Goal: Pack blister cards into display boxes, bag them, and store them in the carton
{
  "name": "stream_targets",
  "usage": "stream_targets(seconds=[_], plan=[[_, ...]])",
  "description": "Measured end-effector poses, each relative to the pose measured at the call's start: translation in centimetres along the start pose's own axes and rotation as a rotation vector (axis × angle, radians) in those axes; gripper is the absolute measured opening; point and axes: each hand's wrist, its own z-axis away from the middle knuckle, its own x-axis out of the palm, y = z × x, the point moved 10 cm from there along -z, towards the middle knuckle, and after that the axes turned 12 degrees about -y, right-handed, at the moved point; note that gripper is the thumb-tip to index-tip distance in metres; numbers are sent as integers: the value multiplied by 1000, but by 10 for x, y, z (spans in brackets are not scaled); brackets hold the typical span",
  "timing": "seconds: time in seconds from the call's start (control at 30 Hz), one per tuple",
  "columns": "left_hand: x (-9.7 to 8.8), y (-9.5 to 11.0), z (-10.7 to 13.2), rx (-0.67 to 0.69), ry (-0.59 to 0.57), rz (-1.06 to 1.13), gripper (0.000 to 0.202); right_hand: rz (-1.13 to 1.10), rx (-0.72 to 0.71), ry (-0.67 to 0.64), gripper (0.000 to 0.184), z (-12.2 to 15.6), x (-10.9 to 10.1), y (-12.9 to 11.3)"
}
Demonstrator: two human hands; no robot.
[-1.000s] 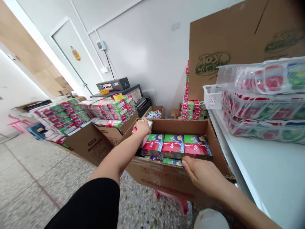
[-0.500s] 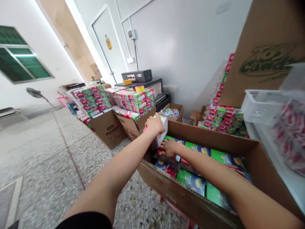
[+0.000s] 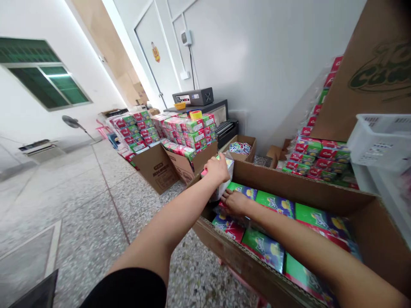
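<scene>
My left hand [image 3: 218, 168] is closed over the top of a shrink-wrapped candy box [image 3: 225, 185], which it holds upright at the left end of a large cardboard carton [image 3: 266, 170]. Inside the carton lie rows of green, red and blue candy boxes [image 3: 274, 202], wrapped in clear film. Just right of the held box, my right hand [image 3: 236, 202] rests on the packed boxes, fingers stretched out toward the held box's lower part. The gap beneath the held box is mostly hidden by my hands.
Stacked candy boxes [image 3: 195, 137] stand beyond open cartons [image 3: 157, 169] at left. Behind my carton sits a small box of colourful sticks [image 3: 240, 147]. More candy boxes [image 3: 308, 149] are stacked by the wall. A white plastic basket [image 3: 382, 139] is at right.
The view has swung slightly left, so the scene sits farther right. My left hand still grips the candy box at the carton's end, and my right hand stays on the packed boxes.
</scene>
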Motion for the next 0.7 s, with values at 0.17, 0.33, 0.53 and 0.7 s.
stream_targets(seconds=[0.17,0.33,0.53,0.7], plan=[[3,-2,1,6,8,-19,106,24,30,19,44,1,2,-2],[5,1,2,7,31,-36,103,26,73,25,35,-3,4,-6],[14,4,4,21,41,-25,96,4,137,5,28,1,13,-6],[19,2,4,21,46,4,93,-142,135,-36,30,5,18,-4]])
